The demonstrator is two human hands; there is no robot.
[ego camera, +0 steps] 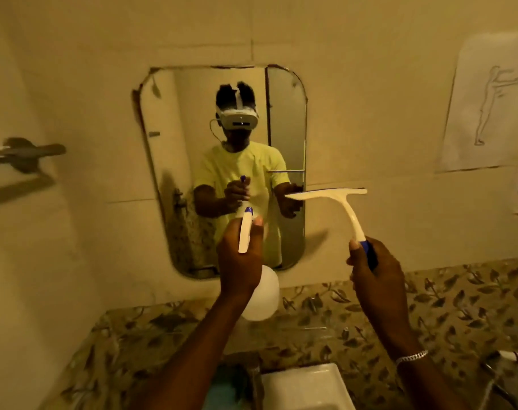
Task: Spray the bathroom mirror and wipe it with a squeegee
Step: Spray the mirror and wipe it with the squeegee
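A rounded rectangular mirror point(284, 119) hangs on the cream wall ahead, with worn edges at its upper left. My left hand point(240, 258) grips a white spray bottle point(262, 294) with a blue nozzle tip, and the nozzle points at the lower part of the mirror. My right hand point(376, 270) holds a white squeegee point(340, 199) by its blue handle. Its blade is level and raised, and its left tip overlaps the mirror's lower right edge. Whether the blade touches the glass is unclear. The mirror reflects a person in a yellow shirt and headset.
A metal towel bar point(24, 153) juts from the wall at the left. Paper sheets point(488, 105) with a line drawing are stuck on the wall at the right. Below the mirror runs a leaf-patterned tiled ledge point(459, 306), and a white basin point(308, 386) sits beneath.
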